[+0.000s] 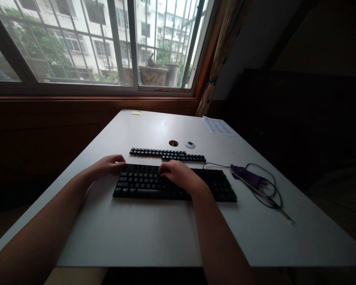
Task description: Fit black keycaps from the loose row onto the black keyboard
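Observation:
A black computer keyboard (145, 182) lies on the white table in front of me, and its top row and right part look dark, with few keycaps to make out. My left hand (114, 163) is closed at the keyboard's far left corner, thumb and fingers against the edge. Over the upper middle of the keyboard, my right hand (175, 172) has its fingers bent down and pinched together among the keys. Whatever lies between those fingertips is hidden. Just behind the keyboard, loose black keycaps (154, 152) stand lined up in rows.
A thin cable loops on the right around a purple cloth (247, 176) and a slim stick (275, 204). Toward the back are a cable hole (173, 143), a round cover (190, 145), a printed sheet (219, 126) and a yellow note (136, 113). The window is beyond the table (130, 233).

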Action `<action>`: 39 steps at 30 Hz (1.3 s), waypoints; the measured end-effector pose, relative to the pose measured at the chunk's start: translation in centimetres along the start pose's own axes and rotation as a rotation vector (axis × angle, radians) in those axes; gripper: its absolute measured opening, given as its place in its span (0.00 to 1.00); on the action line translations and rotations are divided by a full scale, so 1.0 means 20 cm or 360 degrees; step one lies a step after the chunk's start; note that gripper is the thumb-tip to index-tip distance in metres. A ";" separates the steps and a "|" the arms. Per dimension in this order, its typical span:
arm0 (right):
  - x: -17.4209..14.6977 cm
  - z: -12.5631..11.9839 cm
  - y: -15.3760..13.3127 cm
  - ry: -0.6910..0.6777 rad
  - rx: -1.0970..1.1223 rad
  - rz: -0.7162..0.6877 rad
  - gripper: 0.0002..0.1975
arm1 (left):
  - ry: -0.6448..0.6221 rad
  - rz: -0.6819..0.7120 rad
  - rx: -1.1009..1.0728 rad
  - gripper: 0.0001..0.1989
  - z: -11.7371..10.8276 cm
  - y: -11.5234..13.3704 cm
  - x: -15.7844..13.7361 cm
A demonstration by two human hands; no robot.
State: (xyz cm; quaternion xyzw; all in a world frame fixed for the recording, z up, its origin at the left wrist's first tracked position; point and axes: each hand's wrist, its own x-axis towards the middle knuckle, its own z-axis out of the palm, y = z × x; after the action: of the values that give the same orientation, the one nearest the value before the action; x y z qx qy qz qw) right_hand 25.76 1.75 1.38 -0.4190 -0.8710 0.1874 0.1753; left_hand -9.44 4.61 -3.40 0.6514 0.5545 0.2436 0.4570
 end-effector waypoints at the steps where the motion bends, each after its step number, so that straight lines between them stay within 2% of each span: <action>1: 0.00 0.00 0.00 0.0002 0.0003 -0.0001 0.10 | 0.0002 -0.0001 -0.0002 0.19 0.00 0.00 0.00; 12: 0.00 0.00 0.01 0.0054 0.0046 -0.0105 0.09 | 0.0004 0.0002 0.0012 0.18 0.01 0.01 0.00; 20: 0.00 0.00 -0.01 -0.0017 0.0265 -0.0073 0.10 | -0.0001 0.0017 0.0014 0.18 0.00 0.00 0.00; 30: -0.01 0.00 0.00 0.0021 0.0215 -0.0094 0.09 | 0.0013 0.0005 0.0019 0.18 0.01 0.03 -0.01; 39: -0.01 -0.01 -0.02 -0.0042 0.0175 -0.0092 0.09 | 0.0029 0.0027 0.0056 0.18 0.01 0.02 -0.01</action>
State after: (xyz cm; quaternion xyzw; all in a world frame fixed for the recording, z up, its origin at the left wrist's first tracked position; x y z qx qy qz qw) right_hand 25.76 1.35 1.68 -0.3808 -0.8734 0.2353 0.1918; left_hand -9.15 4.38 -3.02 0.6617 0.5573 0.2437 0.4383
